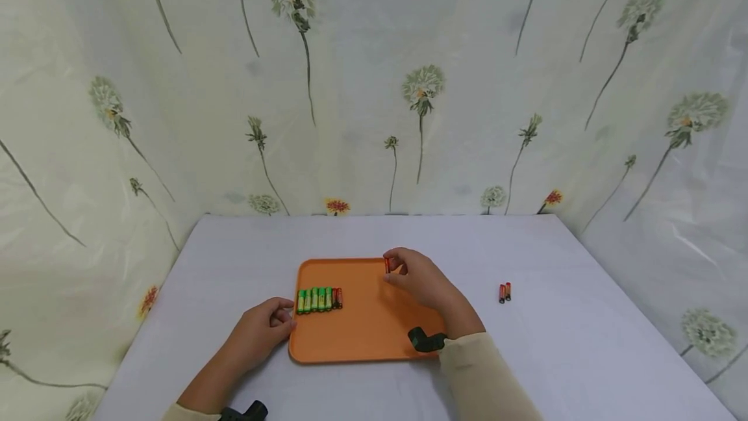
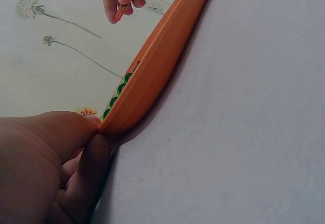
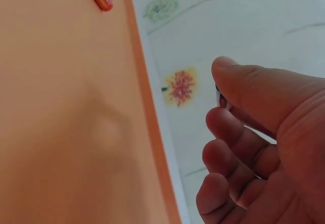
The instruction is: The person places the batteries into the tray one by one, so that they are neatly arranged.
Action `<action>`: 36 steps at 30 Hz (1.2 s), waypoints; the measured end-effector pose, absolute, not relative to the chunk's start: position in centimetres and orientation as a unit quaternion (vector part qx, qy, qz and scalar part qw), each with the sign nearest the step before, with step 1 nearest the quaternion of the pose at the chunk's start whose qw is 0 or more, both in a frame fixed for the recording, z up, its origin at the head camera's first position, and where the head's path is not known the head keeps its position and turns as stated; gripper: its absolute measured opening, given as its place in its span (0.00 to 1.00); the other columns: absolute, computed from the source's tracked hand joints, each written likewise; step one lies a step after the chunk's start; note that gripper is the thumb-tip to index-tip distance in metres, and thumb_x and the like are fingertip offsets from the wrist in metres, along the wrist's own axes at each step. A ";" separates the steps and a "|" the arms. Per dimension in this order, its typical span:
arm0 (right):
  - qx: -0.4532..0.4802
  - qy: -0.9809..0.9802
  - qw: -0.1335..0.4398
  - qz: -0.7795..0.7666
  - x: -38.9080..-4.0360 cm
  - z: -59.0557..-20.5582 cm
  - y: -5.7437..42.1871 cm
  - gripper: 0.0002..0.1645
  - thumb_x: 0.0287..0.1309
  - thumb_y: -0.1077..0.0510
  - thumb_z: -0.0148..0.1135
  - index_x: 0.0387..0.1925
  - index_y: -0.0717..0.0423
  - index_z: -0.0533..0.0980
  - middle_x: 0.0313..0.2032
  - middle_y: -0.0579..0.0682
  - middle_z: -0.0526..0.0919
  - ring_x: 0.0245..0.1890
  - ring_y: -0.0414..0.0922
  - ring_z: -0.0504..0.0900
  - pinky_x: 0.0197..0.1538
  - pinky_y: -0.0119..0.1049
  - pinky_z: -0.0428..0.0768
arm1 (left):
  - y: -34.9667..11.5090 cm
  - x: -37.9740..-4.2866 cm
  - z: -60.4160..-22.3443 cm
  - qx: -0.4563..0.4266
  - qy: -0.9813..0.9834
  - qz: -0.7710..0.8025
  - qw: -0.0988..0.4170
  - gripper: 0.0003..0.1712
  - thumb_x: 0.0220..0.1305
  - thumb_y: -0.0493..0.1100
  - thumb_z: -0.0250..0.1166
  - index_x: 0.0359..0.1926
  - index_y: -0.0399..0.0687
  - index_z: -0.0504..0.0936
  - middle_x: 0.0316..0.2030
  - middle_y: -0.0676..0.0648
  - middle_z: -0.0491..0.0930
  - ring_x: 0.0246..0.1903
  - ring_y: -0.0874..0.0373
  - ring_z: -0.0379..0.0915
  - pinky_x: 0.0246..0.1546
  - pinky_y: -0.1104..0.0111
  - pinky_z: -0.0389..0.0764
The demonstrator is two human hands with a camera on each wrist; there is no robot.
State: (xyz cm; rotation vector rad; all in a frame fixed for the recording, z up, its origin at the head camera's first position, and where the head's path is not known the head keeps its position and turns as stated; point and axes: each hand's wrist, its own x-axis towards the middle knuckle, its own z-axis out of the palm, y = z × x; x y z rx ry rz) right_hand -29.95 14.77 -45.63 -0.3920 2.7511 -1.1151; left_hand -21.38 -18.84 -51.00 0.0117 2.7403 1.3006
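Note:
Between thumb and index finger, my right hand pinches a red battery above the far part of an orange tray. In the right wrist view, the fingers hide most of this battery. My left hand grips the tray's left rim; the left wrist view shows thumb and finger on either side of that edge. Close to that hand, inside the tray, several green batteries stand side by side in a row. Two red batteries continue the row at its right end.
Two more red batteries lie on the white table, to the right of the tray. A flower-printed sheet rises behind the table and along both sides. Dark wrist cameras sit at the sleeve cuffs.

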 end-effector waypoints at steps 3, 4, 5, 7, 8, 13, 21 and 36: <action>-0.138 0.918 0.074 -0.364 -30.0 -45.8 14.1 0.27 0.68 0.50 0.71 0.65 0.50 0.77 0.47 0.43 0.82 0.45 0.46 0.76 0.45 0.42 0.79 | -18.8 -21.4 -51.0 0.004 0.902 0.429 0.054 0.19 0.68 0.43 0.72 0.57 0.46 0.83 0.34 0.54 0.80 0.34 0.62 0.75 0.38 0.68 0.77; -0.140 0.919 0.076 -0.360 -30.0 -45.8 14.0 0.27 0.68 0.50 0.71 0.65 0.49 0.77 0.47 0.43 0.82 0.45 0.46 0.76 0.45 0.41 0.79 | -18.8 -21.4 -51.0 0.003 0.902 0.429 0.055 0.19 0.68 0.43 0.72 0.57 0.46 0.83 0.34 0.54 0.80 0.34 0.62 0.75 0.38 0.68 0.77; -0.142 0.920 0.077 -0.357 -30.0 -45.9 13.8 0.27 0.68 0.49 0.71 0.65 0.49 0.77 0.48 0.43 0.82 0.44 0.46 0.76 0.44 0.41 0.79 | -18.8 -21.4 -51.1 0.003 0.901 0.430 0.055 0.19 0.68 0.43 0.72 0.57 0.46 0.83 0.34 0.54 0.80 0.34 0.62 0.75 0.38 0.68 0.77; -0.144 0.921 0.082 -0.352 -30.0 -46.0 13.5 0.27 0.68 0.49 0.70 0.66 0.48 0.77 0.48 0.43 0.82 0.44 0.46 0.77 0.44 0.41 0.79 | -18.8 -21.5 -51.1 0.001 0.901 0.430 0.057 0.19 0.68 0.44 0.72 0.57 0.46 0.83 0.34 0.55 0.80 0.34 0.62 0.75 0.37 0.69 0.77; -0.145 0.921 0.084 -0.352 -30.0 -46.1 13.3 0.27 0.68 0.49 0.70 0.66 0.48 0.77 0.49 0.43 0.82 0.45 0.46 0.77 0.44 0.41 0.79 | -18.8 -21.5 -51.1 0.001 0.901 0.430 0.057 0.19 0.68 0.44 0.72 0.57 0.47 0.83 0.34 0.55 0.80 0.34 0.62 0.75 0.37 0.69 0.77; -0.159 0.910 0.097 -0.371 -30.0 -46.0 12.4 0.27 0.69 0.50 0.69 0.66 0.49 0.77 0.49 0.44 0.81 0.46 0.47 0.78 0.47 0.42 0.81 | -18.7 -21.4 -51.2 0.000 0.899 0.434 0.055 0.19 0.67 0.43 0.72 0.57 0.46 0.83 0.34 0.55 0.81 0.33 0.62 0.75 0.36 0.70 0.76; -0.186 0.906 0.107 -0.365 -30.3 -46.3 11.1 0.27 0.69 0.51 0.69 0.65 0.52 0.76 0.49 0.45 0.81 0.45 0.46 0.78 0.48 0.43 0.80 | -18.8 -21.4 -51.2 0.006 0.896 0.441 0.056 0.19 0.67 0.43 0.72 0.57 0.45 0.83 0.34 0.54 0.81 0.34 0.62 0.76 0.36 0.70 0.77; -0.223 0.909 0.145 -0.321 -31.1 -48.2 8.5 0.26 0.65 0.48 0.73 0.62 0.46 0.78 0.45 0.39 0.83 0.45 0.40 0.80 0.54 0.42 0.80 | -18.8 -21.6 -51.3 0.007 0.899 0.434 0.053 0.19 0.66 0.43 0.73 0.57 0.46 0.84 0.34 0.55 0.81 0.33 0.63 0.76 0.36 0.70 0.78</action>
